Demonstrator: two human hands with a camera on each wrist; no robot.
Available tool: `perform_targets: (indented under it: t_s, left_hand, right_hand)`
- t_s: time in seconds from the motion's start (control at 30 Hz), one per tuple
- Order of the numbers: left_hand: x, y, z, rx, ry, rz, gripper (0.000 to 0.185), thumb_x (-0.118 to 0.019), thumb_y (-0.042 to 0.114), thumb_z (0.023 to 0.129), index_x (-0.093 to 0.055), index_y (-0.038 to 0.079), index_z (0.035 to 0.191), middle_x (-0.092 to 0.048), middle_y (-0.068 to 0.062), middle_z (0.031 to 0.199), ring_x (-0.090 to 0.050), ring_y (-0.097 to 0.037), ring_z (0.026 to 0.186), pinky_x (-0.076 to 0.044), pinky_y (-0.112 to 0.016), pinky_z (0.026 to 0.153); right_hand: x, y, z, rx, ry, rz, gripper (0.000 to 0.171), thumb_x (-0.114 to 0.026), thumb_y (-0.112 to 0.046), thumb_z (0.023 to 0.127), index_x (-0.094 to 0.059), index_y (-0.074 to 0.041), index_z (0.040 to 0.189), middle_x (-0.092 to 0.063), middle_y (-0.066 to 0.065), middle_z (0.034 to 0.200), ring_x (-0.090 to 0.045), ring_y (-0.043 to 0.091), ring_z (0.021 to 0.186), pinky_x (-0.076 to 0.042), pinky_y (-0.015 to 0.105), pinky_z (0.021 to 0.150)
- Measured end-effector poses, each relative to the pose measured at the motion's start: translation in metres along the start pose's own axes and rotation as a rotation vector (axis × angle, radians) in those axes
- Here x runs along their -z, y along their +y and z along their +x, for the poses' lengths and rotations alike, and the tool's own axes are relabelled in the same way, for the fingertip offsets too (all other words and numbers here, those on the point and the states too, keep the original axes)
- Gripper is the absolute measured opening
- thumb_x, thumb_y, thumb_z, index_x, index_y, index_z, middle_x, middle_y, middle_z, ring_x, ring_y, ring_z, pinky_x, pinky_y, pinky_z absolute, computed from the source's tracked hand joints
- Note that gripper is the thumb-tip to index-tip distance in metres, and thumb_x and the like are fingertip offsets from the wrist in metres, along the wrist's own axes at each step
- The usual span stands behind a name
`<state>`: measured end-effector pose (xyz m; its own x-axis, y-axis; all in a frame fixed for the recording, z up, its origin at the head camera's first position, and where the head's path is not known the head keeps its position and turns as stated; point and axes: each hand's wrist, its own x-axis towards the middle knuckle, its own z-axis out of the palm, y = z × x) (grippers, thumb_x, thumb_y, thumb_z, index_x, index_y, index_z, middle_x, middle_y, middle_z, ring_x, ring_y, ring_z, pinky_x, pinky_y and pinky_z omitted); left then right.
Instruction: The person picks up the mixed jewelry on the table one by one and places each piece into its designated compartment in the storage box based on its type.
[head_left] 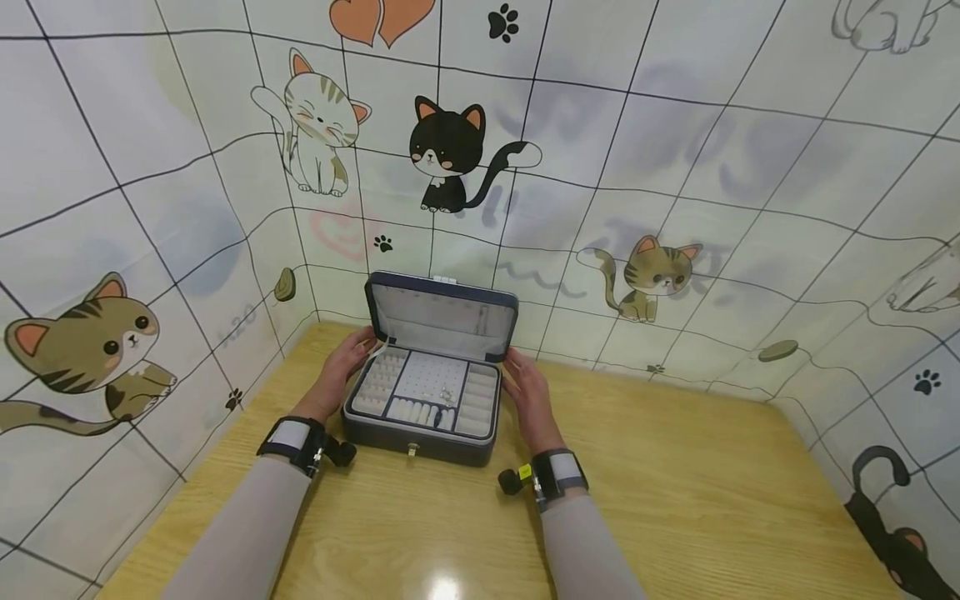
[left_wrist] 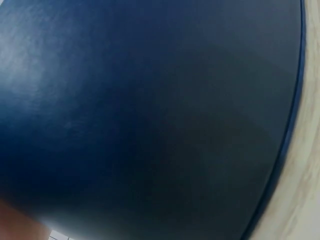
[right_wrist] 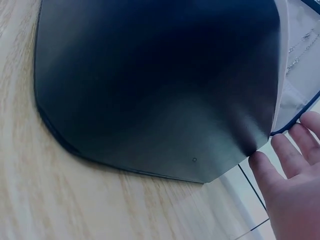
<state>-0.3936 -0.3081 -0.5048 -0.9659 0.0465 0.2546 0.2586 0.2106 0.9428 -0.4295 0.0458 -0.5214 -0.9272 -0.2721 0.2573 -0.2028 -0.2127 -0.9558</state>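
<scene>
We are looking down at a dark blue jewellery box [head_left: 431,392] sitting on the wooden table [head_left: 675,483] at about 12 o'clock from us, close to the corner of the cat-patterned wall [head_left: 675,167]. Its lid [head_left: 441,315] is standing open and nearly upright, and the pale tray inside is showing ring rolls and small compartments, with a small metal clasp [head_left: 412,450] at the front. Our left hand [head_left: 341,371] is lying against the box's side at 9 o'clock, its fingers reaching toward the back corner by the lid; whether they are curling round the corner we cannot tell. Our right hand [head_left: 525,392] is resting along the side at 3 o'clock, and the right wrist view is showing its fingers [right_wrist: 267,170] straight and relaxed, their tips touching the box's edge near the lid. The left wrist view is filling almost wholly with the box's blue side. Both wrists are wearing strapped cameras.
</scene>
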Motion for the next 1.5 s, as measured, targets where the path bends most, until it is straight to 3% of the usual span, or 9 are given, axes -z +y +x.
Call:
perform_targets:
  t_s: [0.17, 0.4, 0.7, 0.93, 1.17, 1.4, 1.5]
  left_hand:
    - [0.001, 0.004, 0.001, 0.006, 0.008, 0.035, 0.065, -0.035, 0.028, 0.108, -0.029, -0.007, 0.162, -0.029, -0.031, 0.170, -0.027, -0.050, 0.159, -0.021, -0.066, 0.128]
    - [0.004, 0.016, 0.000, 0.007, -0.001, 0.108, 0.068, -0.037, 0.033, 0.108, -0.030, -0.007, 0.162, -0.035, -0.035, 0.165, -0.033, -0.053, 0.155, -0.026, -0.067, 0.125]
    - [0.014, 0.036, -0.004, 0.023, -0.085, 0.094, 0.090, -0.042, 0.058, 0.108, -0.027, -0.013, 0.160, -0.031, -0.039, 0.165, -0.030, -0.056, 0.155, -0.027, -0.065, 0.125]
    - [0.016, 0.048, -0.002, 0.154, -0.101, 0.115, 0.073, -0.042, 0.040, 0.111, -0.025, -0.009, 0.163, -0.026, -0.035, 0.169, -0.028, -0.053, 0.157, -0.029, -0.062, 0.126]
    - [0.022, 0.054, -0.007, 0.274, -0.156, 0.176, 0.086, -0.038, 0.054, 0.111, -0.023, -0.015, 0.160, -0.027, -0.037, 0.168, -0.029, -0.054, 0.156, -0.023, -0.061, 0.129]
    - [0.029, 0.057, -0.009, 0.224, -0.206, 0.170, 0.069, -0.042, 0.046, 0.111, -0.049, -0.013, 0.144, -0.049, -0.036, 0.153, -0.039, -0.052, 0.152, -0.031, -0.061, 0.126]
    - [0.029, 0.057, -0.008, 0.199, -0.216, 0.220, 0.068, -0.048, 0.050, 0.108, -0.054, -0.007, 0.143, -0.057, -0.030, 0.148, -0.044, -0.049, 0.150, -0.034, -0.062, 0.124]
  right_hand:
    - [0.000, -0.003, 0.001, 0.010, 0.026, -0.009, 0.052, -0.036, -0.030, 0.115, -0.044, 0.001, 0.157, -0.041, 0.018, 0.168, -0.038, 0.037, 0.158, -0.032, 0.055, 0.126]
    - [0.002, -0.011, 0.001, 0.019, 0.072, -0.101, 0.051, -0.047, -0.029, 0.111, -0.053, 0.006, 0.148, -0.052, 0.025, 0.158, -0.048, 0.041, 0.150, -0.039, 0.053, 0.122]
    - [-0.003, -0.037, 0.004, -0.108, 0.051, -0.210, 0.063, -0.052, -0.035, 0.109, -0.047, 0.012, 0.151, -0.047, 0.031, 0.159, -0.045, 0.046, 0.151, -0.041, 0.057, 0.120]
    - [-0.010, -0.057, 0.002, -0.192, 0.030, -0.236, 0.067, -0.055, -0.033, 0.109, -0.039, 0.013, 0.155, -0.042, 0.033, 0.161, -0.043, 0.047, 0.152, -0.040, 0.058, 0.120]
    - [-0.012, -0.066, -0.003, -0.213, -0.016, -0.314, 0.068, -0.058, -0.033, 0.107, -0.040, 0.010, 0.156, -0.044, 0.032, 0.160, -0.046, 0.047, 0.149, -0.041, 0.058, 0.120]
    - [-0.011, -0.068, -0.005, -0.208, -0.062, -0.394, 0.071, -0.059, -0.035, 0.105, -0.038, 0.009, 0.158, -0.045, 0.032, 0.160, -0.048, 0.046, 0.147, -0.042, 0.058, 0.120]
    - [-0.011, -0.069, -0.005, -0.210, -0.066, -0.459, 0.073, -0.064, -0.035, 0.103, -0.040, 0.007, 0.157, -0.048, 0.030, 0.159, -0.048, 0.043, 0.148, -0.040, 0.057, 0.121]
